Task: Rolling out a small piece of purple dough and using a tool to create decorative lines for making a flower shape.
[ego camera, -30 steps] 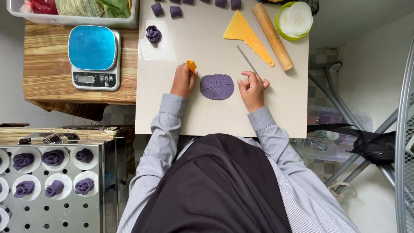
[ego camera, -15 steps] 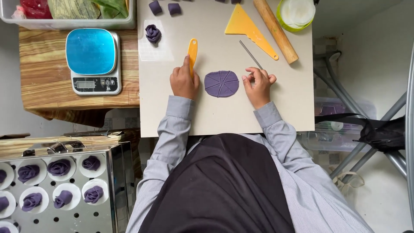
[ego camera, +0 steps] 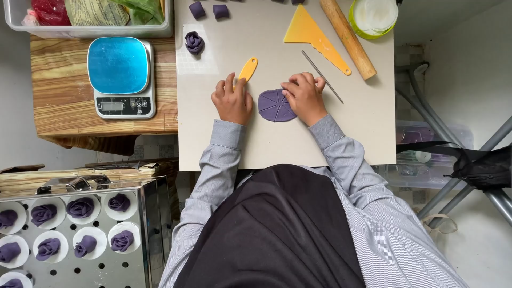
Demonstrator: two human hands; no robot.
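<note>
A flat purple dough disc (ego camera: 273, 105), scored into wedges, lies on the pale work board (ego camera: 368, 128). My right hand (ego camera: 305, 97) rests on its right edge with fingers curled over the dough. My left hand (ego camera: 232, 99) sits just left of the disc, gripping a small yellow plastic cutter (ego camera: 248, 69) whose blade points up and away. A thin metal skewer (ego camera: 322, 76) lies to the right of my right hand.
A yellow scraper (ego camera: 312, 33), wooden rolling pin (ego camera: 348, 38) and green-rimmed bowl (ego camera: 374, 17) sit at the board's far side, with purple dough pieces (ego camera: 209, 10) and a dough rose (ego camera: 194, 42). A blue kitchen scale (ego camera: 120, 74) stands left; a steamer tray (ego camera: 106, 261) holds several purple roses.
My left hand lifted the yellow cutter off the disc and laid it flatter beside the dough. My right hand moved onto the disc's right edge.
</note>
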